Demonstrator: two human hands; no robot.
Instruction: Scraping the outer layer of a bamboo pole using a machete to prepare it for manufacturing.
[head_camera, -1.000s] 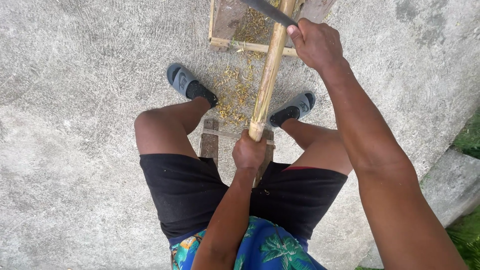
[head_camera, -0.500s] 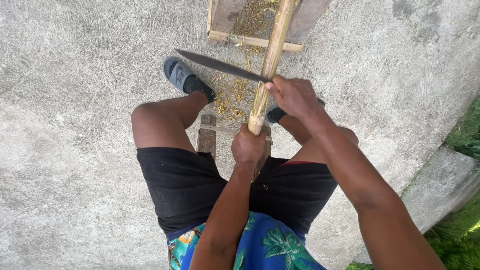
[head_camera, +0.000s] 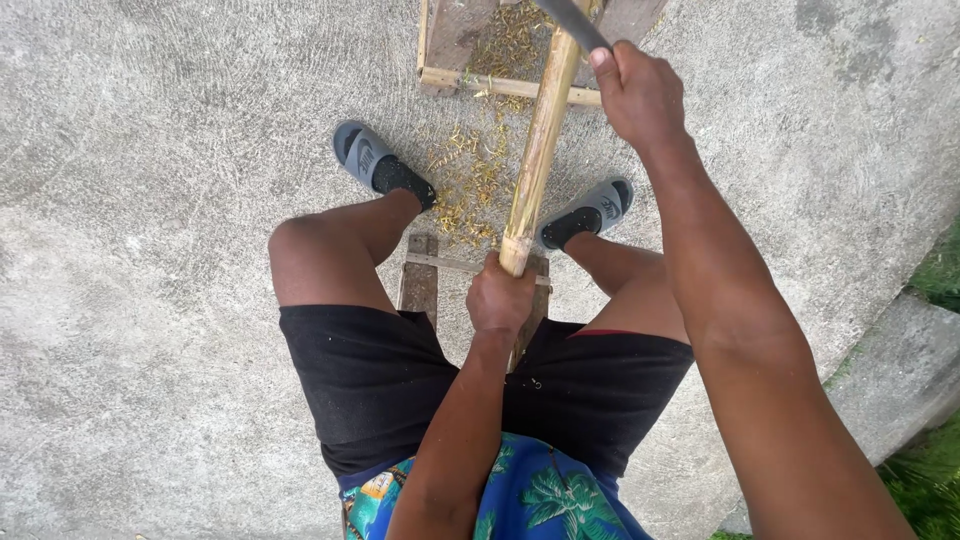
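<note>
I sit on a low wooden stool (head_camera: 422, 280) with a pale bamboo pole (head_camera: 540, 150) running from my lap out past the top edge. My left hand (head_camera: 500, 298) grips the pole's near end between my knees. My right hand (head_camera: 638, 92) is raised beside the pole near the top, closed on the handle of a long dark knife (head_camera: 570, 20); most of the blade is cut off by the frame's top edge.
Yellowish bamboo shavings (head_camera: 470, 175) litter the concrete between my grey slippers (head_camera: 372, 160) (head_camera: 596, 210). A wooden frame (head_camera: 440, 72) lies under the pole's far part. A concrete step (head_camera: 900, 370) and grass (head_camera: 935, 480) lie at the right.
My right hand has drawn the knife back up the pole, away from me, after a stroke that had brought it down close to my left hand. The left hand kept its grip.
</note>
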